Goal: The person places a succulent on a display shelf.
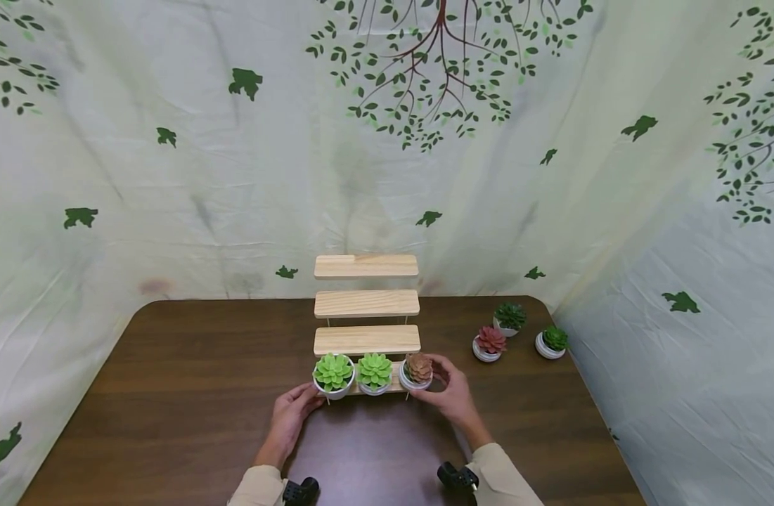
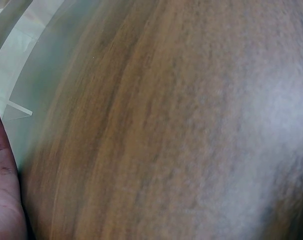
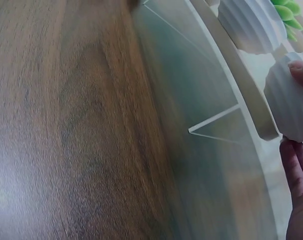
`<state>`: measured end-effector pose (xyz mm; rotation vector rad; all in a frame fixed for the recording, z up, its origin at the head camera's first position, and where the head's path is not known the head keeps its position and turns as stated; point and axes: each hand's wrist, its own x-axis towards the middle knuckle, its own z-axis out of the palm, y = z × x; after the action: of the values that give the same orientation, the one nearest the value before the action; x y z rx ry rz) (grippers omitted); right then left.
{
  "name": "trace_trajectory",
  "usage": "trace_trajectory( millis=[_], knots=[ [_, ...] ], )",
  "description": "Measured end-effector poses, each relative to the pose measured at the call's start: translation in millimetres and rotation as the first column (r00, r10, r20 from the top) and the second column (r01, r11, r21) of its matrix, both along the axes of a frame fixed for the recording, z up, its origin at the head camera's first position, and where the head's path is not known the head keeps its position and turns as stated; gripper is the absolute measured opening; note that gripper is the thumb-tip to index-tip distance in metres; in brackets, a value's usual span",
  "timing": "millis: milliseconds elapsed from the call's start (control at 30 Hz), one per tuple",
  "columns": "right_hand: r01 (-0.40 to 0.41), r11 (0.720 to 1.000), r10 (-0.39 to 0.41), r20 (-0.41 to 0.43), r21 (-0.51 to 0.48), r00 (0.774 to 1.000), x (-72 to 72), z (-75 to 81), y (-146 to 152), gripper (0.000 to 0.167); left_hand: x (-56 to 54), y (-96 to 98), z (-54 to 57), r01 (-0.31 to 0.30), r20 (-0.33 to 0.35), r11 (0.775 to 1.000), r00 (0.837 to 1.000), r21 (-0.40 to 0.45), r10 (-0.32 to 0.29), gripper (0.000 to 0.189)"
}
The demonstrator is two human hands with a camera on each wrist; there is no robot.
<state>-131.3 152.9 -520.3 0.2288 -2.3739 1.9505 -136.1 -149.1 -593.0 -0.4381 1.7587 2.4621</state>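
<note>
Reaching forward, right fingers pinching brown potted succulent, left fingers beside stand, grip unclear.

Head view bright | wrist views soft | pale glare on tabletop

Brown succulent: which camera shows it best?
The head view: there the brown succulent shows both leaves and pot, gripped by the right hand. The right wrist view shows only its pot, closer but cut off by the frame edge; the left wrist view shows none of it.
</note>
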Motion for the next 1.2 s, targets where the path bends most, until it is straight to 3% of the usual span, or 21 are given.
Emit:
trace_trajectory(
  millis=[667, 933, 1200],
  knots=[
    [-0.011, 0.999, 0.011, -0.021, 0.034, 1.0, 0.6, -1.2, -9.3, 0.059, 2.6, -0.3, 1.9, 0.031, -0.051, 0.999, 0.998, 0.027, -0.03, 0.015],
    [-0.001, 0.998, 0.002, -0.016, 0.065, 1.0, 1.5, 1.3, -9.2, 0.06, 1.7, 1.5, 3.6, 0.027, -0.042, 0.999, 0.999, 0.032, -0.026, 0.017],
    [-0.018, 0.999, 0.021, -0.057, 0.038, 0.998, -0.5, -6.1, -6.0, 0.065, 2.0, 1.6, 5.1, 0.042, -0.039, 0.998, 0.998, 0.041, -0.04, 0.022]
  ],
)
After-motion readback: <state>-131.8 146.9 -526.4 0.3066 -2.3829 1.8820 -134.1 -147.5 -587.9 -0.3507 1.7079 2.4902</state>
